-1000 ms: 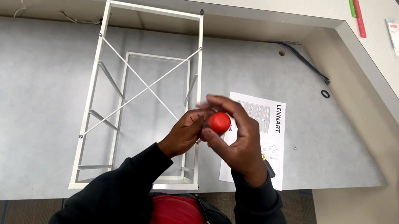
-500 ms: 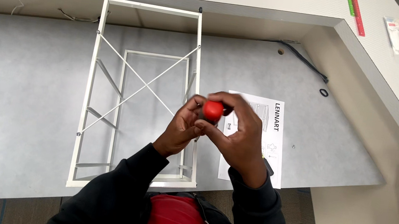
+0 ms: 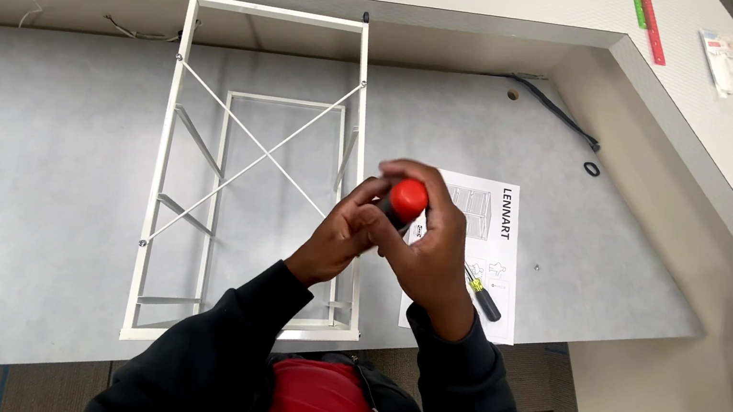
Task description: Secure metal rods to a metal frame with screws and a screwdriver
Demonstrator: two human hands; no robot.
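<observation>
Grey table (image 3: 21, 183) carries a white wire frame (image 3: 249, 179). Both hands have moved slightly left across the frame's right side. Left hand (image 3: 337, 240) and right hand (image 3: 428, 244) grasp a red-capped tool (image 3: 406, 199) at centre, so the work continues there.

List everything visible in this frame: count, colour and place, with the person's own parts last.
Screwdriver handle: one, red with black, held in both hands.
Metal frame: one, white, lying on the grey desk, cross-braced.
Instruction sheet: one, white, right of the frame.
Second screwdriver: one, black and yellow, on the sheet.
Ring: one, black, far right of the desk.
Cable: one, black, near the ring.
Left hand: one, on the handle.
Right hand: one, on the handle.
</observation>
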